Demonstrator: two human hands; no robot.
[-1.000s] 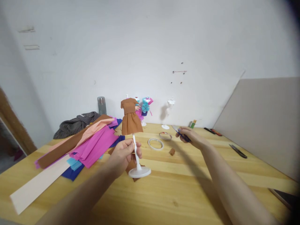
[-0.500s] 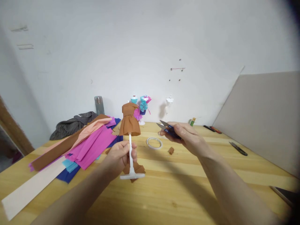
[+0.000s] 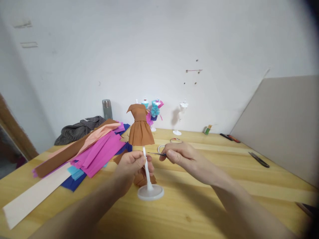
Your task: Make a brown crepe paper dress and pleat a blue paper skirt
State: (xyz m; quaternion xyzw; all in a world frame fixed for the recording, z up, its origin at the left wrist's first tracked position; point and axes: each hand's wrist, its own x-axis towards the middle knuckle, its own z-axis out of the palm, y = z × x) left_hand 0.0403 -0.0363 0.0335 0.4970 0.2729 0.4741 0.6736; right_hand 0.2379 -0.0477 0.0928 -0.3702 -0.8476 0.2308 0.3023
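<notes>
1. Brown dress (image 3: 141,129): fitted on a white display stand (image 3: 149,177), held up in front of the person, above the tabletop (image 3: 186,205); stand leaning, its top toward the left.
2. Left hand (image 3: 136,163): fingers closed around the stem, below the skirt hem.
3. Right hand (image 3: 185,161): gripping snips (image 3: 158,153), handles mostly hidden by the fingers. Blades point left at the stem, just under the hem; contact cannot be determined.
4. Beneath and behind the stand: brown scraps (image 3: 139,181) on the tabletop. White ring (image 3: 160,148) lies behind the right hand, partly covered.
5. Left side: magenta sheets (image 3: 99,154) piled with other colours, striped cloth (image 3: 77,132) behind.
6. Near the wall: undressed white form (image 3: 176,132), upright; grey flask (image 3: 107,111).
</notes>
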